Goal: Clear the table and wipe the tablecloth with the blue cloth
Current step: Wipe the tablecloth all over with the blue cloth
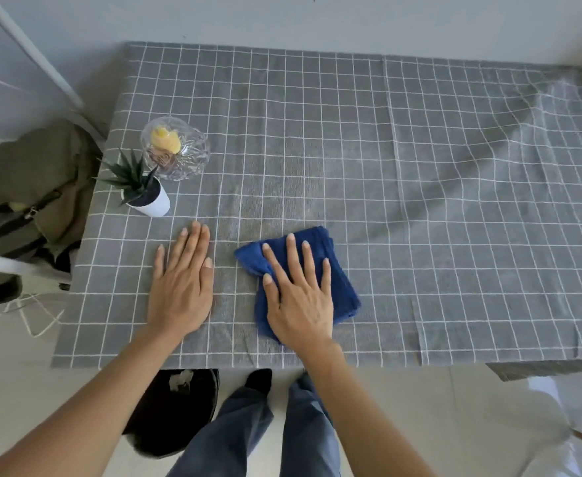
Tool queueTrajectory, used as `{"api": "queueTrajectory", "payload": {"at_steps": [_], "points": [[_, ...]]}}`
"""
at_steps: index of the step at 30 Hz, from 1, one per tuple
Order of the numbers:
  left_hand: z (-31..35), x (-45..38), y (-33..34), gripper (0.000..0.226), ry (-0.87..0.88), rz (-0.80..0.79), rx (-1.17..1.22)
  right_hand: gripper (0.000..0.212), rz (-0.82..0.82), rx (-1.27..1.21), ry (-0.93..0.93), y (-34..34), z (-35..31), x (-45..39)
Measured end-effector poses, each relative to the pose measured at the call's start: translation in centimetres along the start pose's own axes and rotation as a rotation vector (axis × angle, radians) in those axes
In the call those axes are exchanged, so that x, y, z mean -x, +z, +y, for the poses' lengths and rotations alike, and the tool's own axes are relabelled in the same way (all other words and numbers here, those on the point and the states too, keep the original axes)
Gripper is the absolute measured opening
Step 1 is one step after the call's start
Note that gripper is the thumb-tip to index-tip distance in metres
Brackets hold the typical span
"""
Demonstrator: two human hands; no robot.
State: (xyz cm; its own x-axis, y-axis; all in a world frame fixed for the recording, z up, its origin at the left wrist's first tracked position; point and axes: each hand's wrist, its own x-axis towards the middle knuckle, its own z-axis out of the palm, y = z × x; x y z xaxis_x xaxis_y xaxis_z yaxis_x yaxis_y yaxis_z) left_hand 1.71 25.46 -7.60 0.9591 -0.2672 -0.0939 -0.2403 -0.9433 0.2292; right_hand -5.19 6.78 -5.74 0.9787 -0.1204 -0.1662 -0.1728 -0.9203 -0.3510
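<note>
We note a green bag (38, 187) with dark straps left of the table, a white frame (35, 60) above it, a black bin (176, 411) on the floor at the near edge, and a pale chair (537, 425) at lower right.

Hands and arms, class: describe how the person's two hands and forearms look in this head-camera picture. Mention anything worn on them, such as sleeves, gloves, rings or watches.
Both the left hand and the right hand are bare, with no gloves. No ring, watch or bracelet shows on either. Both forearms are uncovered down to the bottom edge of the picture, so no sleeve is visible. The fingernails are short and look unpainted.
</note>
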Motion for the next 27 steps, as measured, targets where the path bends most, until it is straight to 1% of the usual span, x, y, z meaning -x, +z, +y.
{"api": "queueTrajectory", "payload": {"at_steps": [3, 5, 8, 10, 12, 15, 19, 21, 24, 25, 27], "points": [[-0.4, -0.1, 0.0, 0.055, 0.003, 0.002, -0.005, 0.049, 0.003, 0.006, -0.006, -0.7, 1.7, -0.6], [-0.6, 0.0, 0.0, 0.055, 0.004, 0.005, -0.014, 0.049, 0.006, 0.027, 0.1, -1.8, 4.5, -1.2], [-0.5, -0.1, 0.1, 0.055, 0.013, 0.011, -0.013, 0.05, 0.026, 0.028, 0.325, -3.8, 8.8, -2.3], [-0.5, 0.0, 0.0, 0.055, 0.013, 0.008, -0.003, 0.05, 0.029, 0.006, 0.386, -4.1, 9.4, -2.5], [-0.5, 0.0, 0.0, 0.056, 0.005, 0.011, -0.012, 0.05, 0.04, -0.017, 0.41, -3.8, 8.2, -2.7], [-0.4, 0.0, -0.1, 0.056, 0.002, 0.012, -0.02, 0.05, 0.037, -0.015, 0.364, -2.6, 4.7, -2.5], [-0.4, 0.1, -0.2, 0.056, -0.003, 0.014, -0.008, 0.051, 0.009, -0.024, 0.143, 0.4, -2.7, -1.4], [-0.5, 0.1, -0.3, 0.057, 0.004, 0.019, -0.003, 0.051, -0.019, -0.017, 0.065, 1.5, -4.9, -0.5], [-0.5, 0.1, -0.5, 0.056, 0.016, 0.022, 0.018, 0.051, -0.035, 0.025, 0.051, 1.1, -3.4, -0.7], [-0.5, 0.1, -0.5, 0.056, 0.015, 0.022, 0.021, 0.051, -0.027, 0.042, 0.074, 0.7, -2.2, -1.1], [-0.5, 0.2, -0.5, 0.056, 0.011, 0.019, 0.018, 0.051, 0.013, 0.061, 0.187, -0.6, 0.6, -2.3]]}}
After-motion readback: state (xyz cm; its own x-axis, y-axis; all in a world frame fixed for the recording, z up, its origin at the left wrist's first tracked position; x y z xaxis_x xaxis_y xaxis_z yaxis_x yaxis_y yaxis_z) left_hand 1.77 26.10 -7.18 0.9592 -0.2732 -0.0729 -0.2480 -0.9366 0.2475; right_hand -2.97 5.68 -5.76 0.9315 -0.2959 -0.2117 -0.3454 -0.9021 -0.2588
